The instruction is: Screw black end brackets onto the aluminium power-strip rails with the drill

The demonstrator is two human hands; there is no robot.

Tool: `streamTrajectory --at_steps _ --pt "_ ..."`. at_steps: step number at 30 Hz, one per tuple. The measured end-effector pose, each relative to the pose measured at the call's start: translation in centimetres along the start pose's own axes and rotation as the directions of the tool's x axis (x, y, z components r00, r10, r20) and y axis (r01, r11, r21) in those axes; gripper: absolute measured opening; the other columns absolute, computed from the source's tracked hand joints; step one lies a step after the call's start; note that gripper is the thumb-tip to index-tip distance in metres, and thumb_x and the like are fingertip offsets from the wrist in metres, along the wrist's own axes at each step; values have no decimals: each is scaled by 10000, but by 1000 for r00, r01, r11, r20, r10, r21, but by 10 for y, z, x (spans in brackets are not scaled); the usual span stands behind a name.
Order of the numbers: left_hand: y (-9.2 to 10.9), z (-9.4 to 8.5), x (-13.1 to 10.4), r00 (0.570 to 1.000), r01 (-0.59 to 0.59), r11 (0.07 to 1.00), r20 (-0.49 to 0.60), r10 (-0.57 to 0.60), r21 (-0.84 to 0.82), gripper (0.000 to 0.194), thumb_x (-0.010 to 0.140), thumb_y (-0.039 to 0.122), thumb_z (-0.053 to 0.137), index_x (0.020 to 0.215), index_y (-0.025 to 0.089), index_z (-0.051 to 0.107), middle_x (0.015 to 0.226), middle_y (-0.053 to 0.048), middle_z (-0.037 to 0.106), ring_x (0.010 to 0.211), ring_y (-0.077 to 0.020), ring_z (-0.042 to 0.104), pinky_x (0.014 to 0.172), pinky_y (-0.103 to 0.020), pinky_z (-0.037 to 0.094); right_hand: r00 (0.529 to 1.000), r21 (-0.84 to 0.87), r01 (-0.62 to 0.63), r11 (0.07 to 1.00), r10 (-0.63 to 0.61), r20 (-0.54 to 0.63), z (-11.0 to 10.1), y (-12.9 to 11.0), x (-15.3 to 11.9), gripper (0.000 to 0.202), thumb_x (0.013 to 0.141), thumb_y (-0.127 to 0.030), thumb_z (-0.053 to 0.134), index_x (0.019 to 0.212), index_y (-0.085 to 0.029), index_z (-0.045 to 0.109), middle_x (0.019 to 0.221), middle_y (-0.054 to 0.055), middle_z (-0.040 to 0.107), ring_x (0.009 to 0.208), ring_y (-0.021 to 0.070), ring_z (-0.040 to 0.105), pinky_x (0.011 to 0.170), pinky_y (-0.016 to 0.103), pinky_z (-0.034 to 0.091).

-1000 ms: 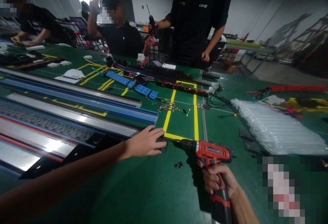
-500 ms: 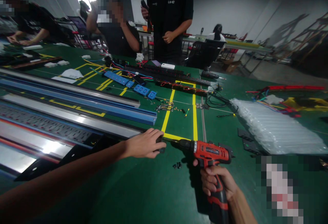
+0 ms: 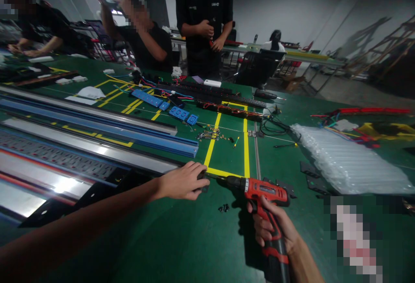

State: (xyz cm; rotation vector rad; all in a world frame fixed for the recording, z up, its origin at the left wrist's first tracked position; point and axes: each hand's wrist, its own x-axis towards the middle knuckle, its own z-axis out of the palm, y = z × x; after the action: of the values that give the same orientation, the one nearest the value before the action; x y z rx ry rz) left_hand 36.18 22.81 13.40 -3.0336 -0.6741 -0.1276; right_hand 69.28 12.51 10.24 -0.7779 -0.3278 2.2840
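Right grip wrapped round drill over tabletop, pointing toward dark end of bar — left grip covers that end, can't tell if clamped or resting — screws nearby.

Head camera: one forward, downward view across the bench.
The view looks from the wearer's head, above the near side of the broad green-topped table, and faces over it to the far side. The bare left hand and bare right hand stand at close range, forearms entering from the lower left and lower right. Coverage runs from the long blue rail at left to the flat, clear bubble-wrapped bundle at right, reaching the pale grey wall behind.
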Motion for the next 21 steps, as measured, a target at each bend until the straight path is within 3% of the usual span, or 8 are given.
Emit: streamTrajectory --at_steps 6,14,21 --pt "1 0 0 1000 3 1000 -30 -4 -9 311 876 346 594 1159 216 603 1250 -148 534 1151 -327 481 920 -429 397 984 -89 -25 996 9 -177 10 1 -2 545 929 -570 474 956 -76 702 395 -44 480 316 115 471 419 314 553" --pt "2 -3 0 1000 8 1000 -7 -8 11 319 876 343 592 1164 207 601 1246 -157 539 1155 -334 482 910 -432 399 944 -137 -51 989 3 -329 19 3 -7 573 879 -575 537 852 -32 719 404 -7 517 336 134 505 399 305 529" --pt "1 -1 0 999 -3 1000 -36 3 8 329 876 355 599 1176 219 597 1248 -149 541 1153 -325 479 912 -425 395 960 -82 -58 995 33 -279 19 2 -7 529 910 -543 511 1050 -67 694 417 -29 515 332 133 488 390 289 491"
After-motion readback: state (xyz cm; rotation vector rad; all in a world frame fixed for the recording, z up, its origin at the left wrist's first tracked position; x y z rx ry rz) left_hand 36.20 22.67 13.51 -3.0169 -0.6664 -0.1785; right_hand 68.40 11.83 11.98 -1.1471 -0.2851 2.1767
